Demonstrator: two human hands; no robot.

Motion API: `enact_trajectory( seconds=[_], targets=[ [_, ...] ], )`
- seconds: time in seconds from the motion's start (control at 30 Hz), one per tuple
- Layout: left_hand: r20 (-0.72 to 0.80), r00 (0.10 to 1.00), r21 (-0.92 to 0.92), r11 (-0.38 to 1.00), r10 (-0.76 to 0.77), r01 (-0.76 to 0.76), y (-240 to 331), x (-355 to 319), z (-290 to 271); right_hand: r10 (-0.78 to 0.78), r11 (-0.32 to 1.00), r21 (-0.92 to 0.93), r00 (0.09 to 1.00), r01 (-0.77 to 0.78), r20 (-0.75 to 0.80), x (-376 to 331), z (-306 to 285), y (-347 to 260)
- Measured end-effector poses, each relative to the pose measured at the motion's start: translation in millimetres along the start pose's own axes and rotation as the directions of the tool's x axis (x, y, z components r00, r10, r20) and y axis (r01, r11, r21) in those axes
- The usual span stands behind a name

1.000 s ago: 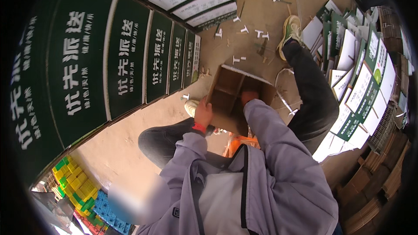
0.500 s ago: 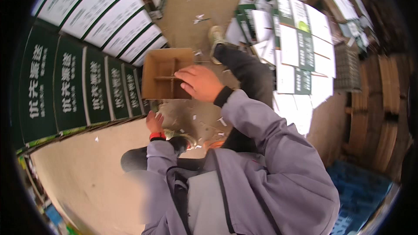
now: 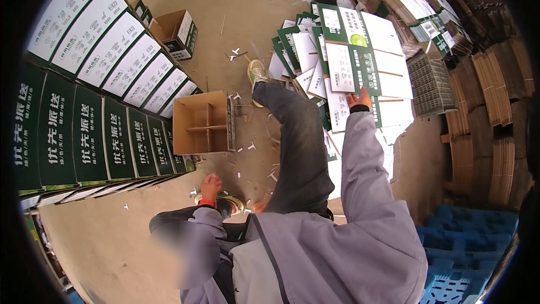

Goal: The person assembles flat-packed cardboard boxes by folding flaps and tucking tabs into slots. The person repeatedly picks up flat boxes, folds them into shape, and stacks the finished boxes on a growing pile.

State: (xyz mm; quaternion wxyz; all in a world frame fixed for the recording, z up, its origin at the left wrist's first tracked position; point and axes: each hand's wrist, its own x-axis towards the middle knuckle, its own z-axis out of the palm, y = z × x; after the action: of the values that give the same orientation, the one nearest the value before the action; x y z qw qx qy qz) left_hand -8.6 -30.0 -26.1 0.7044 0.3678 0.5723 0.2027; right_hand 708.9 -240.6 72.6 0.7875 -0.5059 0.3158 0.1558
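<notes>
My right hand (image 3: pixel 360 100) is at the near edge of a flat, folded carton (image 3: pixel 344 67) in green and white, on top of a fanned pile to my right. Its fingers close on that edge, partly hidden by the board. My left hand (image 3: pixel 211 187) hangs over the floor beside my shoe, holding nothing, with its fingers loosely bent and apart. Between the carton wall and my leg stands an open brown box (image 3: pixel 202 142) with crossed cardboard dividers. Its compartments hold nothing, and neither hand touches it.
Stacked green-and-white cartons (image 3: pixel 90 135) form a wall on the left. Another open box (image 3: pixel 179 34) stands beyond it. At right are a grey plastic crate (image 3: pixel 432 85), piles of flat cardboard (image 3: pixel 492 98) and blue plastic pallets (image 3: pixel 467 247). White scraps (image 3: pixel 251 146) litter the floor.
My right hand has left the divided box and moved right to the flat cartons. The view has shifted; my left hand stays low, now a little apart from the box.
</notes>
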Motion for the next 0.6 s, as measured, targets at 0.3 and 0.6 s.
enact_trajectory(
  seconds=[0.3, 0.6],
  targets=[
    [0.141, 0.990, -0.192, 0.981, 0.017, 0.011, -4, -9, -15, 0.444, 0.878, -0.324, 0.850, -0.351, 0.284, 51, 34, -23],
    [-0.055, 0.998, 0.258, 0.965, -0.034, 0.047, 19, -38, 16, 0.459, 0.865, -0.070, 0.728, -0.496, 0.510, -31, 87, 34]
  ],
)
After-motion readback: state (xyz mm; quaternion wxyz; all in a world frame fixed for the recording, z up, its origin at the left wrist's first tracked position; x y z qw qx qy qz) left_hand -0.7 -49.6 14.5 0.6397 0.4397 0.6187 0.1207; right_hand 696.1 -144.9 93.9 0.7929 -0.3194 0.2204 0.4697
